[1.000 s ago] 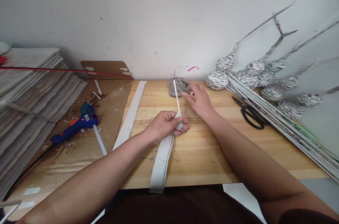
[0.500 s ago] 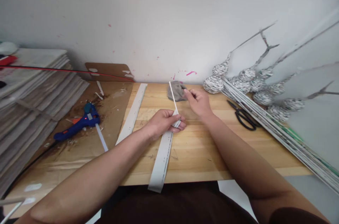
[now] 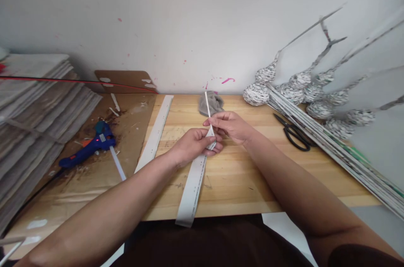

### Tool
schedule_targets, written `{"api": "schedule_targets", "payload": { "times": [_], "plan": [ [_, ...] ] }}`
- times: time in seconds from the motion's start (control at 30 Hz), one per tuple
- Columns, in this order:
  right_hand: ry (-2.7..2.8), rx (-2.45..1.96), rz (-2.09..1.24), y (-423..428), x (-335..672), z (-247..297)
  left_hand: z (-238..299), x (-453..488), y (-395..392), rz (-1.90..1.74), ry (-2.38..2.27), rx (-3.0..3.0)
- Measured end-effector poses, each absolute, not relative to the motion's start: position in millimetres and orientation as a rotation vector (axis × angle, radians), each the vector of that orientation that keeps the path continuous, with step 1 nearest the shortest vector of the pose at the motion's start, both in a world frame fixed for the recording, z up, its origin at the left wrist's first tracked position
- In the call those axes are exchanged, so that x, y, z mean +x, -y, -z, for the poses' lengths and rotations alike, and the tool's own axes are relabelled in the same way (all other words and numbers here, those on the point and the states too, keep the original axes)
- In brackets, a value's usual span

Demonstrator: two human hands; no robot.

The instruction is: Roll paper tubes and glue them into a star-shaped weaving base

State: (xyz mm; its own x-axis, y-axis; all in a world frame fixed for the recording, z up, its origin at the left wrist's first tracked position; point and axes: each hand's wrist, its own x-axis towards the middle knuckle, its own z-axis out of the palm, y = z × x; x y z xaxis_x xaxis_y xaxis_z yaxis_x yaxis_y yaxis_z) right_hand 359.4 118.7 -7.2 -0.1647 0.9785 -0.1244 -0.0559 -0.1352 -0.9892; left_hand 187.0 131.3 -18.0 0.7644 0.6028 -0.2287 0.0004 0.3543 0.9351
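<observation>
Via head cam I have L hand [image 3: 197, 147] clamped on paper strip [image 3: 191, 193] approx. mid-table [image 3: 240, 174], prob. so its wrap can't slacken. R hand [image 3: 232, 126], just beside, pinches thin tube [image 3: 207, 103] above wrap, prob. for steadiness. Strip's tail runs to near edge, prob. for slack.

A single head-worn camera supplies the view. It faces forward and down across the surface [image 3: 240, 191], at close range: both forearms [image 3: 104, 208] enter from the lower corners. The left hand [image 3: 198, 145] and right hand [image 3: 232, 127] lie near frame centre; the wall [image 3: 202, 19] fills the upper portion.
</observation>
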Motion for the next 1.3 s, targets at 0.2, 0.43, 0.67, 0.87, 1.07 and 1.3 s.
{"api": "schedule_targets", "payload": {
  "times": [0.2, 0.43, 0.67, 0.87, 1.07, 1.3],
  "plan": [
    [1.183, -1.142, -1.489, -119, 359, 9, 17, 186, -130, -0.391, -0.633, 1.166],
    [1.178, -1.138, -1.472, -120, 361, 8, 15, 186, -130, -0.409, -0.605, 1.146],
    [1.138, -1.212, -1.407, -121, 359, 8, 15, 188, -128, -0.429, -0.696, 1.122],
    [1.097, -1.205, -1.376, -119, 353, 6, 14, 187, -133, -0.627, -0.77, 1.145],
    [1.194, -1.298, -1.119, -114, 339, 1, 14, 189, -141, -0.869, -0.839, 1.039],
    [1.358, -1.384, -0.755, -107, 328, 9, 15, 192, -144, -0.936, -0.839, 0.889]
  ]
}}
